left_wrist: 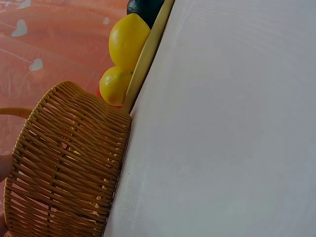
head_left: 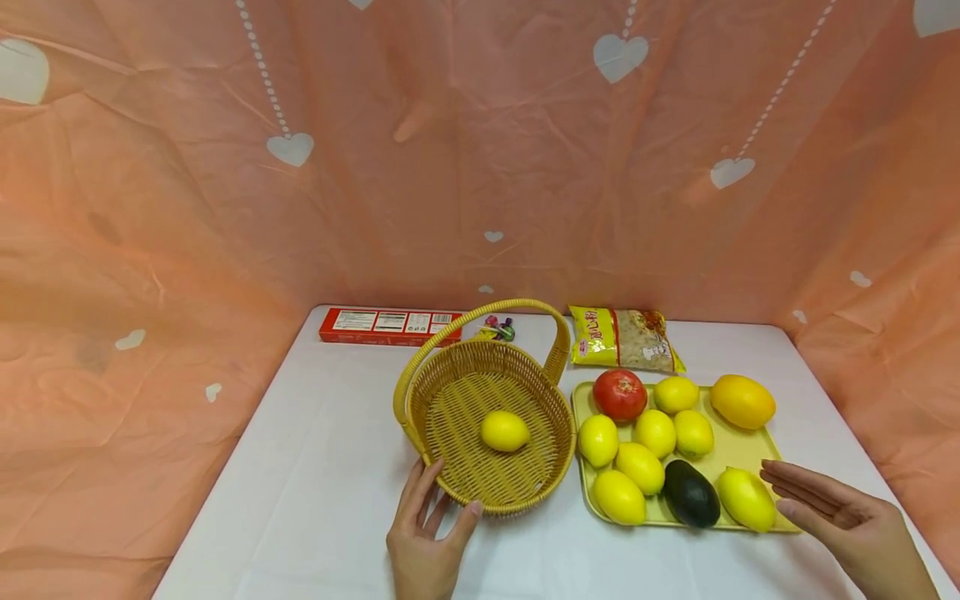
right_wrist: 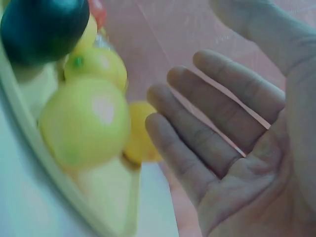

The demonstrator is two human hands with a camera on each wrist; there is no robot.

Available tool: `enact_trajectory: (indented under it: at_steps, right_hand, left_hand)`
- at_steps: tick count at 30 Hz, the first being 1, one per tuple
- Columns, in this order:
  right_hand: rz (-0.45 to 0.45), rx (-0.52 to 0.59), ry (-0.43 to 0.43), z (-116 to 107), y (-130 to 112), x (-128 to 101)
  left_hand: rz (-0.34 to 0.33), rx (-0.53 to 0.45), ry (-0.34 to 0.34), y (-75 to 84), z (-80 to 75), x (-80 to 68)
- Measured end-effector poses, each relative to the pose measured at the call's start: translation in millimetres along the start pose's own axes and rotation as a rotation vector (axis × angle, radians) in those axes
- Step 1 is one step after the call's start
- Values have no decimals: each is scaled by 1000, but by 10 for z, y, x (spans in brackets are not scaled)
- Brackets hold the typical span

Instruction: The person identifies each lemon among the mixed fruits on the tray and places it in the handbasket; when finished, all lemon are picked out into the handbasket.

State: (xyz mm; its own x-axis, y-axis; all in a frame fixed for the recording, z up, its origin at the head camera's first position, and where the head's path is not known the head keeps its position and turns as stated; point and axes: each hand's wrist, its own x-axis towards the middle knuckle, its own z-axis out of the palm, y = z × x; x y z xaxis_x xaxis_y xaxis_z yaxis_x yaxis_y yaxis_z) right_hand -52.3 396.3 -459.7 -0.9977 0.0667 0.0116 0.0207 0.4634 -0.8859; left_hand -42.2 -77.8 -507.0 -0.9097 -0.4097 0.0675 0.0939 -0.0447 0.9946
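Note:
A round wicker basket (head_left: 468, 387) with a tall arched handle stands on the table, one lemon (head_left: 505, 431) lying inside. My left hand (head_left: 427, 533) is at its near left rim, fingers extended along the outside and thumb tip touching the front edge. On the right, my right hand (head_left: 855, 517) is held over the tray's near corner, fingers straight, palm turned inward and bare. Just left of its fingertips lies a lemon (head_left: 746, 498), with a dark avocado (head_left: 691, 494) beside it. The right wrist view shows that lemon (right_wrist: 84, 123) apart from the fingers.
The pale yellow tray (head_left: 738, 454) carries several more lemons, a red tomato (head_left: 619, 394) and a larger orange-yellow fruit (head_left: 742, 401). Behind stand a yellow food packet (head_left: 626, 338), small wrapped candies (head_left: 495, 328) and a long red box (head_left: 386, 326). Peach curtains (head_left: 480, 167) surround the table.

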Motion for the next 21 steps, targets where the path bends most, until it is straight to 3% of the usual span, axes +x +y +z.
enact_trajectory:
  at_steps: [3,6,17,21]
  right_hand:
    - [119,-118,-8,-40,69,-24]
    - [199,-129,-35,-16,128,-19]
    - [159,-165,55,233,248,78]
    - [199,-219,75,240,225,113]
  left_hand:
    - [1,1,3,-4,2,0]
    - [-1,3,2,-4,3,-2]
    - [-16,0,-2,4,2,0]
    - [-21,-3,1,7,5,0]
